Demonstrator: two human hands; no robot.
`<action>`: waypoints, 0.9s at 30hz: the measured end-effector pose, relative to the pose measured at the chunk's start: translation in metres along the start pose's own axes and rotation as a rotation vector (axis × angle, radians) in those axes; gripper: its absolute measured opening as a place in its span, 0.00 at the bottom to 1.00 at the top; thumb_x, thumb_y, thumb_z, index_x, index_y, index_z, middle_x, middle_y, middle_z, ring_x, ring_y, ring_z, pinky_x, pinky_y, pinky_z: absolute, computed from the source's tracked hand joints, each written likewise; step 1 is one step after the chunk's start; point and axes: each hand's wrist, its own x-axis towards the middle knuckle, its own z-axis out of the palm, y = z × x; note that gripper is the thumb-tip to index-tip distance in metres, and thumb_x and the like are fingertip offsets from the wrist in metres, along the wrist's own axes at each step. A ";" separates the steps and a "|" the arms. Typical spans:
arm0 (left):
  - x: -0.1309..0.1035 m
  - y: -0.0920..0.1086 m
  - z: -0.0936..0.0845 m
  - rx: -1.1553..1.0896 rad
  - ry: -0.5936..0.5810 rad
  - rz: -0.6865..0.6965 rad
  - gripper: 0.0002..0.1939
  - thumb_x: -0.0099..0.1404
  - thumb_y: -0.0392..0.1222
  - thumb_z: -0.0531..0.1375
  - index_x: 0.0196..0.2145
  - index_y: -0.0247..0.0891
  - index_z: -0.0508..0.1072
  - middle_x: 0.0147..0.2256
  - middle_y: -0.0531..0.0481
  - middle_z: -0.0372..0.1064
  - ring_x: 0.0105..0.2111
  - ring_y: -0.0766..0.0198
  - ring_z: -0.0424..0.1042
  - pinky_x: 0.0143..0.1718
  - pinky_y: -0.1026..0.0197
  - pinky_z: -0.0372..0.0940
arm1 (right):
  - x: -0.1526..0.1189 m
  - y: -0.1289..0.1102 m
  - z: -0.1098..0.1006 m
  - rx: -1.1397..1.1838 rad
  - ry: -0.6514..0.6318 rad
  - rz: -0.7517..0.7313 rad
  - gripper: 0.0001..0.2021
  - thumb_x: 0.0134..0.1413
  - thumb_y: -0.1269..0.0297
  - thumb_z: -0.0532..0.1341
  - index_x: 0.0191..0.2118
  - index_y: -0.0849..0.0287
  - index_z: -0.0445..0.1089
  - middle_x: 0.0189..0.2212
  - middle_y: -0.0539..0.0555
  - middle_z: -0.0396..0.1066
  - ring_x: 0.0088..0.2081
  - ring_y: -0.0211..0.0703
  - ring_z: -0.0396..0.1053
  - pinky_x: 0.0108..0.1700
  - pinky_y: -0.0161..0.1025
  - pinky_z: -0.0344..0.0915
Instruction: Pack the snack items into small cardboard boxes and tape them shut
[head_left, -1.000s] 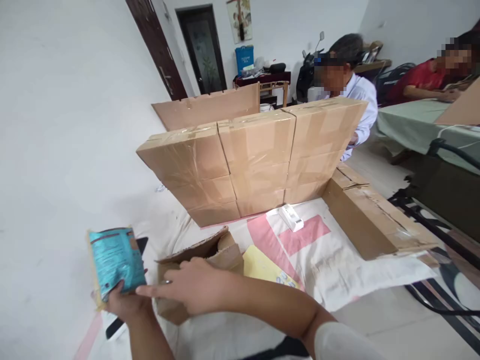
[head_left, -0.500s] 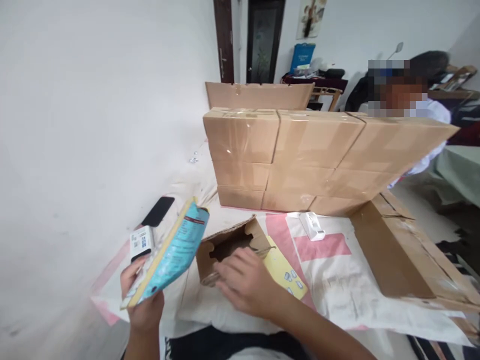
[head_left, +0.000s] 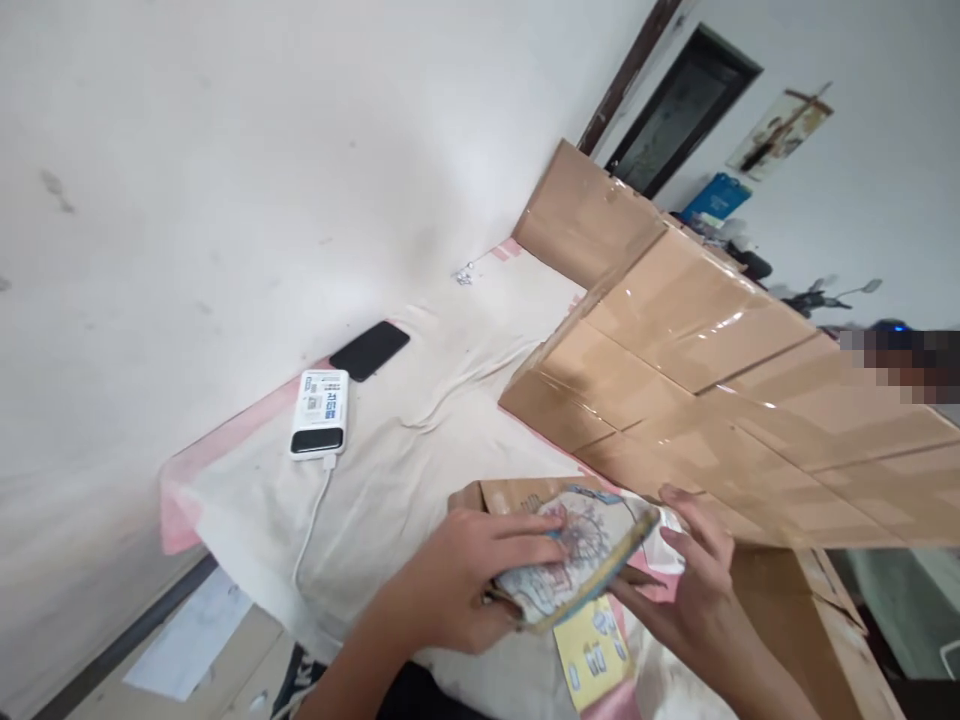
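My left hand [head_left: 461,570] is closed on a printed packet [head_left: 604,555] with line drawings and a yellow-and-blue edge. The packet lies tilted over a small cardboard box [head_left: 510,492], hiding most of its opening. To the right of the packet, my right hand [head_left: 701,570] has its fingers and thumb spread apart, close to the packet's end and a brown box flap [head_left: 641,578]. Whether its thumb touches the flap I cannot tell. Beneath the hands lies a yellow printed card [head_left: 596,655]. A white object [head_left: 664,545] is partly hidden behind my right fingers.
A large taped cardboard panel [head_left: 720,420] stands across the cloth-covered surface [head_left: 450,400]. At left lie a white power bank [head_left: 321,410] with a cable [head_left: 313,530] and a black phone [head_left: 370,350] near the wall. Another person [head_left: 915,365] is partly visible behind the panel.
My left hand has brought the packet rightwards over the box. My right hand has left the box's opening and moved to its right side, fingers spreading. The view has turned left and tilted.
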 end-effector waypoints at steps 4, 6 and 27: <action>0.008 -0.003 -0.006 0.009 -0.115 -0.029 0.33 0.53 0.37 0.64 0.58 0.49 0.75 0.67 0.49 0.62 0.62 0.49 0.70 0.61 0.51 0.65 | 0.023 0.004 -0.003 -0.048 -0.357 -0.302 0.16 0.66 0.67 0.59 0.57 0.57 0.66 0.49 0.63 0.75 0.53 0.56 0.72 0.53 0.53 0.72; 0.010 -0.004 -0.011 -0.029 -0.131 -0.052 0.36 0.54 0.40 0.65 0.62 0.46 0.72 0.70 0.44 0.55 0.66 0.46 0.64 0.64 0.47 0.62 | 0.033 0.005 -0.003 -0.016 -0.376 -0.351 0.13 0.67 0.70 0.56 0.54 0.59 0.68 0.44 0.61 0.77 0.47 0.51 0.74 0.48 0.48 0.73; 0.029 -0.020 0.030 -0.769 0.631 -0.410 0.24 0.60 0.65 0.58 0.45 0.48 0.78 0.25 0.49 0.63 0.31 0.54 0.67 0.39 0.46 0.71 | -0.004 0.009 -0.048 0.017 -0.126 -0.171 0.05 0.66 0.68 0.57 0.44 0.61 0.70 0.32 0.54 0.71 0.33 0.45 0.66 0.32 0.43 0.62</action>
